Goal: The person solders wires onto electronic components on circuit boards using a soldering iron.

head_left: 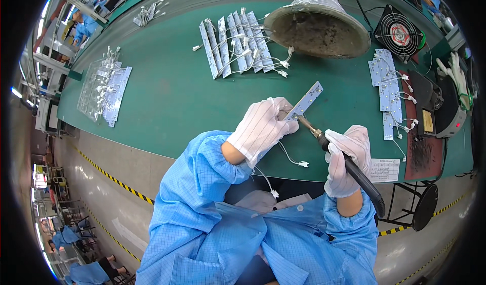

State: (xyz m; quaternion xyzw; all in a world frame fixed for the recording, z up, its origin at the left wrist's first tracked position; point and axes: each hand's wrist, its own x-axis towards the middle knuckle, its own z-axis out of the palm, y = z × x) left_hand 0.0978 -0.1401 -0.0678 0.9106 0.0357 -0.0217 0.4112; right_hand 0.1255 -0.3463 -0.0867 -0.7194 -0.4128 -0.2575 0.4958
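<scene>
My left hand [266, 128] pinches 1 light strip [307, 99] over the green bench [172, 97] while my right hand [350, 158] grips the soldering iron [365, 184], seemingly soldering, though tip contact is unclear, so the next move calls for steadiness.

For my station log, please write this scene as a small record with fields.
Left hand: gloved, holding a strip board
Right hand: gloved, gripping a soldering iron, tip at that board; contact unclear
Surface: green table
Far side: row of boards, metal hood
Left side: board cluster
Right side: overlapping boards, black fan
</scene>
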